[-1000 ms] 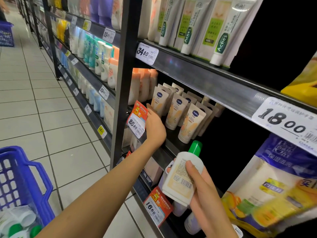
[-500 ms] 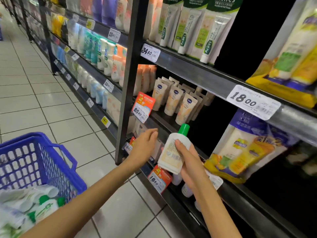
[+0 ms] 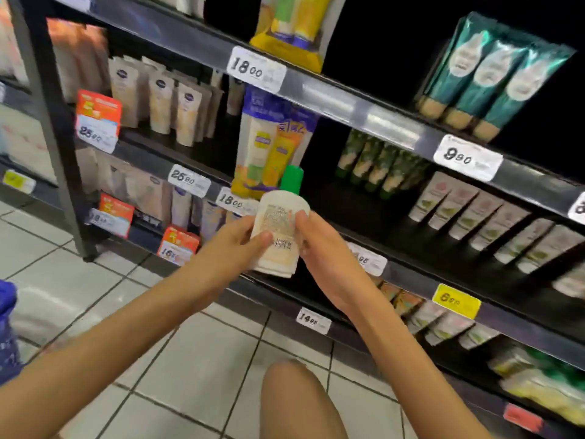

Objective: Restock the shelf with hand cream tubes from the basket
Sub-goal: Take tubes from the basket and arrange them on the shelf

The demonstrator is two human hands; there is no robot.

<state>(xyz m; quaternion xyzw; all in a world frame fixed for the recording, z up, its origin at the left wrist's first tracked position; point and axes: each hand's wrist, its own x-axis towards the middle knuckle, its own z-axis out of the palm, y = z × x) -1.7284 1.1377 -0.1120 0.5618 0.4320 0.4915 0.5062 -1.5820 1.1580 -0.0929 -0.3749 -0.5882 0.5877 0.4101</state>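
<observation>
Hand cream tube (image 3: pixel 278 239), held upright in front of the lower edge of the blue-and-yellow twin pack (image 3: pixel 269 137). The tube was squat and cream-white, with a printed label, a black barcode (image 3: pixel 282 243) low on the face turned to the camera, and a bright green cap (image 3: pixel 292 180) that overlapped the pack's bottom right corner. Both hands were clamped on it: the left hand (image 3: pixel 234 245) pinched its left side with the thumb across the label, and the right hand (image 3: pixel 323 251) curled round its right side. The pack hung on a dark metal shelf rack (image 3: pixel 332 99) with white price tags along the rails. Left of the pack stood rows of beige tubes (image 3: pixel 161 103); right of it, dark green tubes (image 3: pixel 376 163); above and well to its right, three teal tubes (image 3: pixel 493 74). Below the pack lay a floor of pale square tiles (image 3: pixel 196 359) with dark grout. Far to its lower left the edge of a blue basket (image 3: pixel 6 327) showed, blurred. A bare knee (image 3: pixel 294 403) rose below the pack.
</observation>
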